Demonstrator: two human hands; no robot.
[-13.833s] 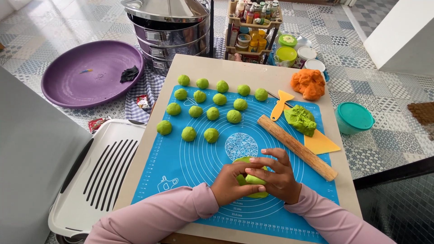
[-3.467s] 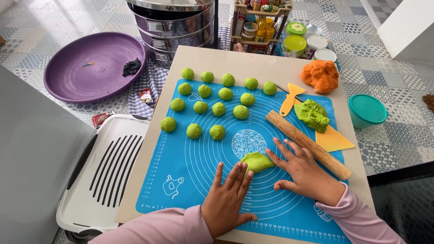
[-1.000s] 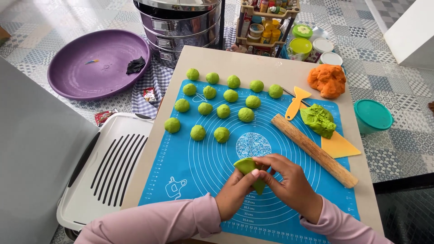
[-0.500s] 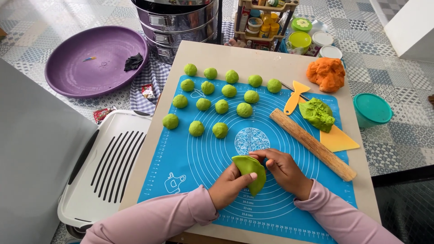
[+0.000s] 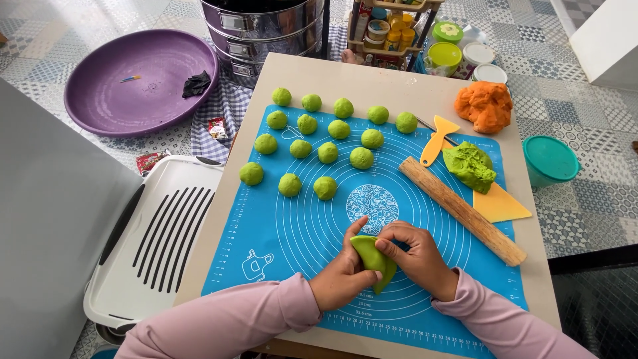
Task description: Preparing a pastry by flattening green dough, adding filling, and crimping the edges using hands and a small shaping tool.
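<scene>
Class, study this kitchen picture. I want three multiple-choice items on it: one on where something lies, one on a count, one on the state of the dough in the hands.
1. Where does the wooden rolling pin lie?
A. right of the hands, on the blue silicone mat
B. in the purple basin
C. on the white tray

2. How many small green dough balls sit in rows on the mat?
A. 8
B. 13
C. 20

3. The green dough piece held between the left hand and right hand is:
A. a round ball
B. a folded flat piece
C. a long rope

Answers: 1 A, it slants across the mat's right part. 2 B, rows of five, five and three. 3 B, it shows a folded, half-round edge.
</scene>
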